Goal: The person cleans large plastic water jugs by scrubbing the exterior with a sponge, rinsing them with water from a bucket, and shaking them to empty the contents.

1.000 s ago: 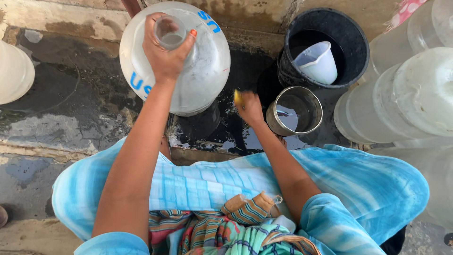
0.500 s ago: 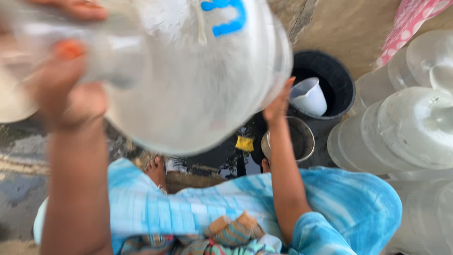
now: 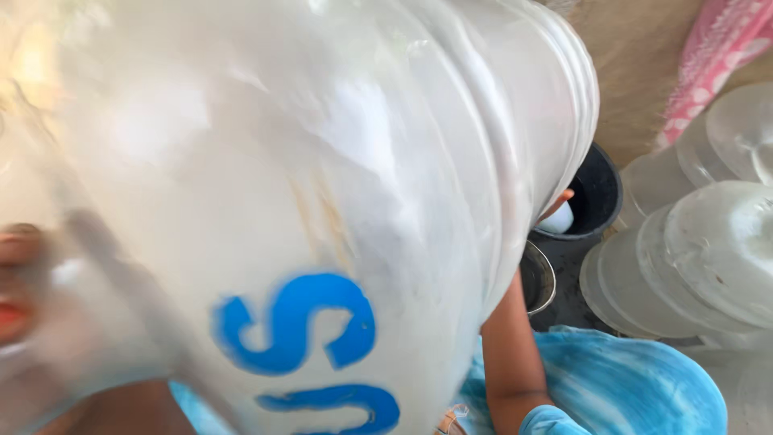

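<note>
Clear plastic, scuffed, with blue painted markings: the big water jug [image 3: 322, 201] filled most of the head view, lifted right up close to the camera. Its long axis ran roughly from lower left to upper right, neck end at the lower left, ribbed base toward the upper right. The neck itself was too blurred to make out.

Left hand [image 3: 16, 298] sat at the far left edge, against the neck end of the jug. Only blurred fingers with orange nails showed; how tightly they were curled, I couldn't tell. Right hand [image 3: 560, 201] was almost wholly behind the jug, with only fingertips peeking past its edge, pressed against the jug's underside as far as could be seen. The forearm ran up from the blue sleeve to it. How far open that hand was, I couldn't tell either.

Versus half a second earlier: the jug had come closer still and covered more of the view. A second before, it stood neck-up on the wet ground with the left hand on its neck.

To the right of the jug: a black bucket [image 3: 600, 189] with a white jug [image 3: 557, 219] inside, a metal pot [image 3: 538, 278] just beside it, and a cluster of other clear jugs [image 3: 708, 242] lying well to the right. Pink patterned cloth [image 3: 721, 56] at the top right.
</note>
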